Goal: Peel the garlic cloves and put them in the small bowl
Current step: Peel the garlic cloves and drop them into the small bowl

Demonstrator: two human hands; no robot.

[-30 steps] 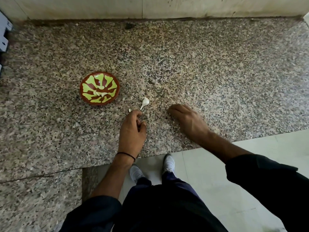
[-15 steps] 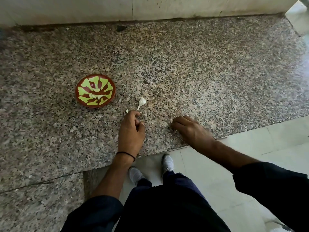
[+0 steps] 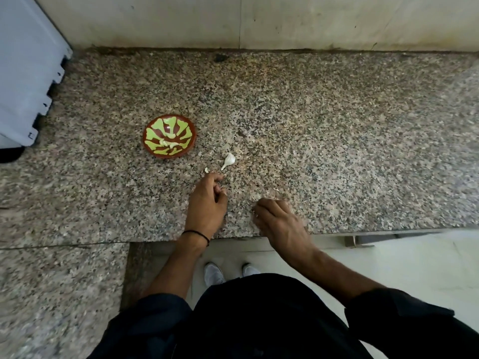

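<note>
Granite counter (image 3: 337, 151): one garlic clove (image 3: 229, 160) lies near the small bowl (image 3: 144, 138), just ahead of the left hand (image 3: 207, 203).
Fingers of both hands are curled, the right hand (image 3: 280, 221) included; contents indiscernible. Risk: the smooth clove skids away under a hasty pinch.

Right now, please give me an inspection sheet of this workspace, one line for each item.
Surface: speckled granite counter.
Job's things: small bowl holds pale pieces; one garlic clove lies on the counter to its right, apart from it.
Clutter: a skin scrap just beyond the left fingertips.
Grips: left hand and right hand both have curled fingers, low over the counter; what they hold cannot be told.
Cables: nothing seen.
Surroundings: wall behind, pale appliance at left, tiled floor below.
</note>
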